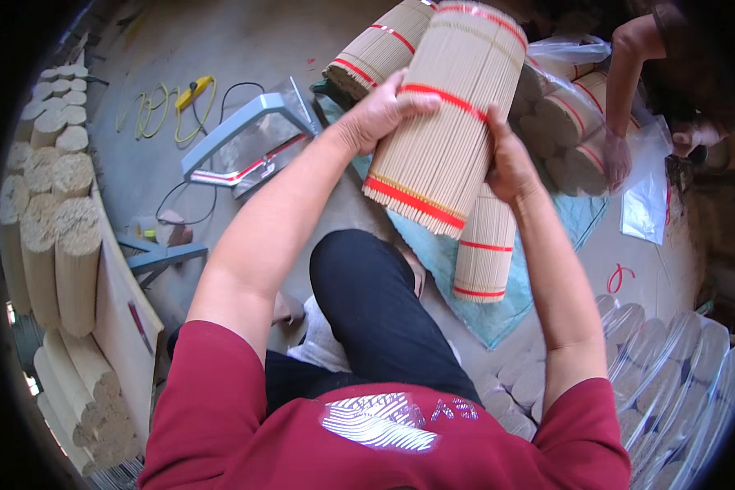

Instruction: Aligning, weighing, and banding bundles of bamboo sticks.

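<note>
A large bundle of thin pale sticks [439,151], bound with red bands, is held up tilted in front of me. My left hand [380,113] grips its left side near the middle red band, the thumb lying across the front. On the opposite side my right hand [510,162] clasps it, with the fingers partly hidden behind. Below the held bundle, a narrower red-banded bundle [483,260] lies on a blue-green sheet [492,321]. Just beyond my left hand rests another red-banded bundle [390,42].
At the far right, another person's hand [617,159] touches a clear plastic bag [645,214] near more banded bundles [565,114]. A blue-grey metal frame device [235,135] and a yellow cord [143,114] lie left. Bundles stack along the left [75,237]; plastic-wrapped ones [661,367] fill the lower right.
</note>
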`<state>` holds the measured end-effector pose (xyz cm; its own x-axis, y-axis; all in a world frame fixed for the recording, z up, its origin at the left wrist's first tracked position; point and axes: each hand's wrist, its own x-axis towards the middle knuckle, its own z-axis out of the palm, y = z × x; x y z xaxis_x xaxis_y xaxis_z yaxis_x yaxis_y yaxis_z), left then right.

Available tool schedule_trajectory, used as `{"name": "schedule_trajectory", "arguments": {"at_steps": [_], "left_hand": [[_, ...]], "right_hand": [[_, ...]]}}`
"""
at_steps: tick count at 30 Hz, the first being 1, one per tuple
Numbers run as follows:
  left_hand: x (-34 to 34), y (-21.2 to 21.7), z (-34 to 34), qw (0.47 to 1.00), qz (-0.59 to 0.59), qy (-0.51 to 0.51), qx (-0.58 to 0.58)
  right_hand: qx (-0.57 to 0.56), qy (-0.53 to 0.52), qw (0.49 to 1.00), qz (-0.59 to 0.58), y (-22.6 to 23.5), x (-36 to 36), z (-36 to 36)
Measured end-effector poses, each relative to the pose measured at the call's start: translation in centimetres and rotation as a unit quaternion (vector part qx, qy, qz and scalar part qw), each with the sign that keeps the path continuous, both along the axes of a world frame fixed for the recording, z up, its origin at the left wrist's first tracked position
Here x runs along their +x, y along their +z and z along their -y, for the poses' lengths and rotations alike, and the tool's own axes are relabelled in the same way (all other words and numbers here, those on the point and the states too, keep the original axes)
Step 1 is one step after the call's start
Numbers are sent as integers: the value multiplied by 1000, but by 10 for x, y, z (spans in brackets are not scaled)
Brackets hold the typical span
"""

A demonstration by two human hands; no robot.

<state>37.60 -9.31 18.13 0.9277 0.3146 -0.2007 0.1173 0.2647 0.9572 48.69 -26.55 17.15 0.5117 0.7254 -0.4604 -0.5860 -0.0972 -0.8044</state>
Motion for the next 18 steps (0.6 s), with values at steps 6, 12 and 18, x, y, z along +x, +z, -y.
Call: {"name": "schedule_trajectory", "arguments": {"at_steps": [6,12,18], "left_hand": [[50,-118,-43,996,-68,-35,-51],[64,-197,-67,987,-142,-49,-62],[56,-236,-73,985,-154,-38,-63]], "right_hand": [[14,-63,992,-105,-131,31,-37],[16,-109,976,-185,-225,35,-57],[22,-152,967,-202,-262,16,-63]]}}
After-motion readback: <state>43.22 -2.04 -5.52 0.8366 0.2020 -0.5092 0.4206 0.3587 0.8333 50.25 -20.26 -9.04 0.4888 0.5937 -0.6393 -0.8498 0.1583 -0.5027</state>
